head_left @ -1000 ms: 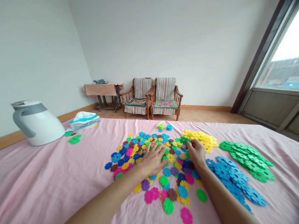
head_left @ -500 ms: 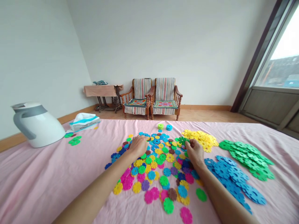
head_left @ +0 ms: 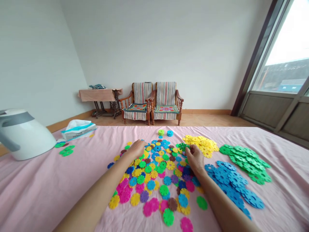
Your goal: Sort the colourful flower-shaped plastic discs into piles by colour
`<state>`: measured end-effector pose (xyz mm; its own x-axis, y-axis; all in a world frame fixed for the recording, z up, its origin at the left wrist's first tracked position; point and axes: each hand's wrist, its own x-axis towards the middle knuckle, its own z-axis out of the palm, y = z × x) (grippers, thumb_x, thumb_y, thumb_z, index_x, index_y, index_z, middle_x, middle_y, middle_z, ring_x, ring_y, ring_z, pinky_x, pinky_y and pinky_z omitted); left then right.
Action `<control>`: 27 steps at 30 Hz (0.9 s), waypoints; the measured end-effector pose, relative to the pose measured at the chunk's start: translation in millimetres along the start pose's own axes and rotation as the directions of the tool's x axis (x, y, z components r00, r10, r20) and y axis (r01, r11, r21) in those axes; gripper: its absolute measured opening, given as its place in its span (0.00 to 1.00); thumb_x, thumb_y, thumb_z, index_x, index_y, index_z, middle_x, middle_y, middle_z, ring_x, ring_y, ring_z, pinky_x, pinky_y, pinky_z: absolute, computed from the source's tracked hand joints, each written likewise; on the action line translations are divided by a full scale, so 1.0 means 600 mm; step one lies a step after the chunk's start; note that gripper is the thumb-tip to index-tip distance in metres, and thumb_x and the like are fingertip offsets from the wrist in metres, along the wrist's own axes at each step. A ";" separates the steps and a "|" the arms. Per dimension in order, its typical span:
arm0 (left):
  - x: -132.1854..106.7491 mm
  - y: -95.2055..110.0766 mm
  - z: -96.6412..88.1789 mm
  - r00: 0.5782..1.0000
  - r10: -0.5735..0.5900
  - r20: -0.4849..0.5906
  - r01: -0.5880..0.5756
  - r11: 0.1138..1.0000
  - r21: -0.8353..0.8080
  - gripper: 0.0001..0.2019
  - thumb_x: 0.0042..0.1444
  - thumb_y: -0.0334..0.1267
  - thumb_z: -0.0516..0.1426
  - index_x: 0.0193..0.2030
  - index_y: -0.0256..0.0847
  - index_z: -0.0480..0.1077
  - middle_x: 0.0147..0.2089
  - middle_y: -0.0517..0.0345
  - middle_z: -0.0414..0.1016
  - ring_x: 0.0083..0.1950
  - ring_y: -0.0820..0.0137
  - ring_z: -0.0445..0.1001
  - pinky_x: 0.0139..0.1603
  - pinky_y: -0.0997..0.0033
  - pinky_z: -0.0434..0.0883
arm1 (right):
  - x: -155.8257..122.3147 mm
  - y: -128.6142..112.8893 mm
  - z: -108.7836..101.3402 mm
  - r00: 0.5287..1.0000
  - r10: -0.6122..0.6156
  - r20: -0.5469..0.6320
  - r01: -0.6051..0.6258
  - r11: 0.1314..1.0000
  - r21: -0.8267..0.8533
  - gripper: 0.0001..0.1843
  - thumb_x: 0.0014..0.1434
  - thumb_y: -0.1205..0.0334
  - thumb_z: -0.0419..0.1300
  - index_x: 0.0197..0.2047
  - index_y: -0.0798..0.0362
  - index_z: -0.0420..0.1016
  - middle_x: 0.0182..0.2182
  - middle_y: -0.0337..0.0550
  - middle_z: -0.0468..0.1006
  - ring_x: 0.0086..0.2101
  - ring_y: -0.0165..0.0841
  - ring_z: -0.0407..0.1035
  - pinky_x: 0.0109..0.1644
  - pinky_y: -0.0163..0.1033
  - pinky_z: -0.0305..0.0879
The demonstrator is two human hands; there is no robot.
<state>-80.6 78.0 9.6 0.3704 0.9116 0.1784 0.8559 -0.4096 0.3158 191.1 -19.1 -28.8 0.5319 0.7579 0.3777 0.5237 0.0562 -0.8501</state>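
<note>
I count two chairs (head_left: pixel 166 93), one jug (head_left: pixel 31 138), one tissue box (head_left: pixel 79 131), two little stacks (head_left: pixel 170 133), one yellow pile (head_left: pixel 202 143), one green pile (head_left: pixel 245 161), one blue pile (head_left: pixel 230 183), and one big jumble of discs (head_left: pixel 154 174).

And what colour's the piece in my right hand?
The piece in your right hand is green; see the head view.

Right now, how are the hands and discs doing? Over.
Right hand pinching dark green plastic. Left hand at mixed discs, grip unclear. Yellow pile just beyond right hand.
</note>
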 end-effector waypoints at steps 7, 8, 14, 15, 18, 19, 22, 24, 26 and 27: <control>-0.052 -0.003 -0.020 0.990 -0.028 -0.138 0.013 0.994 -0.108 0.10 0.51 0.31 0.52 0.37 0.42 0.74 0.36 0.55 0.78 0.41 0.65 0.75 0.42 0.72 0.66 | -0.008 -0.019 -0.007 0.997 -0.065 -0.032 0.063 0.996 -0.058 0.12 0.50 0.53 0.50 0.28 0.53 0.67 0.19 0.39 0.70 0.21 0.32 0.64 0.26 0.35 0.56; -0.058 -0.001 -0.022 0.986 -0.039 -0.164 0.018 0.991 -0.131 0.10 0.52 0.31 0.52 0.38 0.41 0.73 0.36 0.55 0.78 0.41 0.66 0.75 0.41 0.72 0.66 | -0.009 -0.020 -0.007 0.996 -0.088 -0.027 0.086 0.994 -0.070 0.12 0.51 0.53 0.50 0.29 0.53 0.67 0.19 0.39 0.70 0.22 0.32 0.64 0.27 0.35 0.56; -0.068 0.040 -0.019 0.960 -0.073 -0.272 -0.009 0.958 -0.287 0.09 0.51 0.36 0.52 0.34 0.37 0.72 0.35 0.54 0.77 0.37 0.67 0.74 0.38 0.72 0.69 | -0.040 -0.050 0.010 0.965 -0.235 0.118 0.248 0.961 -0.121 0.09 0.54 0.58 0.50 0.32 0.53 0.67 0.23 0.40 0.71 0.25 0.32 0.66 0.28 0.34 0.55; -0.066 0.052 -0.019 0.959 -0.066 -0.274 -0.031 0.941 -0.336 0.10 0.51 0.37 0.52 0.33 0.37 0.72 0.34 0.54 0.77 0.36 0.68 0.74 0.37 0.73 0.69 | -0.049 -0.058 0.016 0.955 -0.257 0.150 0.273 0.957 -0.099 0.08 0.54 0.59 0.49 0.32 0.52 0.67 0.23 0.40 0.71 0.25 0.32 0.66 0.28 0.34 0.55; -0.058 0.090 -0.018 0.950 -0.062 -0.306 -0.110 0.850 -0.514 0.11 0.50 0.40 0.54 0.32 0.36 0.72 0.29 0.56 0.76 0.31 0.69 0.73 0.32 0.74 0.69 | -0.073 -0.078 0.030 0.916 -0.308 0.255 0.333 0.941 -0.058 0.08 0.54 0.62 0.49 0.35 0.52 0.67 0.24 0.39 0.72 0.24 0.31 0.65 0.28 0.33 0.54; -0.057 0.101 -0.018 0.944 -0.069 -0.323 -0.131 0.819 -0.559 0.11 0.49 0.41 0.54 0.32 0.35 0.72 0.28 0.56 0.75 0.30 0.70 0.73 0.31 0.75 0.69 | -0.078 -0.082 0.032 0.908 -0.311 0.280 0.339 0.939 -0.057 0.08 0.54 0.62 0.50 0.36 0.52 0.68 0.24 0.39 0.72 0.24 0.31 0.65 0.28 0.33 0.53; -0.059 0.118 -0.017 0.940 -0.103 -0.326 -0.134 0.766 -0.628 0.10 0.47 0.40 0.55 0.32 0.35 0.72 0.27 0.57 0.74 0.28 0.71 0.72 0.28 0.76 0.68 | -0.080 -0.086 0.032 0.913 -0.282 0.296 0.313 0.948 -0.063 0.08 0.54 0.62 0.50 0.36 0.52 0.68 0.24 0.39 0.72 0.24 0.31 0.64 0.28 0.33 0.53; -0.064 0.117 -0.014 0.954 -0.128 -0.270 -0.093 0.731 -0.675 0.10 0.47 0.39 0.55 0.32 0.35 0.71 0.27 0.58 0.73 0.27 0.72 0.71 0.26 0.76 0.68 | -0.074 -0.082 0.027 0.929 -0.243 0.279 0.272 0.960 -0.068 0.08 0.54 0.63 0.50 0.37 0.52 0.68 0.25 0.39 0.72 0.24 0.31 0.64 0.27 0.33 0.53; -0.070 0.108 -0.008 0.961 -0.148 -0.232 -0.060 0.711 -0.701 0.11 0.46 0.40 0.55 0.33 0.35 0.71 0.27 0.58 0.73 0.26 0.72 0.71 0.26 0.76 0.68 | -0.066 -0.077 0.024 0.939 -0.217 0.265 0.243 0.968 -0.068 0.09 0.53 0.63 0.50 0.37 0.53 0.68 0.25 0.40 0.72 0.24 0.31 0.64 0.27 0.33 0.53; -0.074 0.103 -0.004 0.961 -0.157 -0.228 -0.051 0.709 -0.703 0.11 0.45 0.40 0.55 0.33 0.35 0.71 0.27 0.58 0.73 0.26 0.72 0.72 0.27 0.75 0.68 | -0.062 -0.074 0.023 0.940 -0.216 0.264 0.240 0.969 -0.064 0.09 0.53 0.63 0.50 0.36 0.53 0.69 0.25 0.40 0.72 0.25 0.31 0.64 0.28 0.33 0.53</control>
<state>-45.1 12.3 23.5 0.1391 0.9321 0.3345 0.3340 -0.3621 0.8702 138.8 -41.2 -10.1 0.2112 0.8722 0.4413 0.6774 0.1949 -0.7093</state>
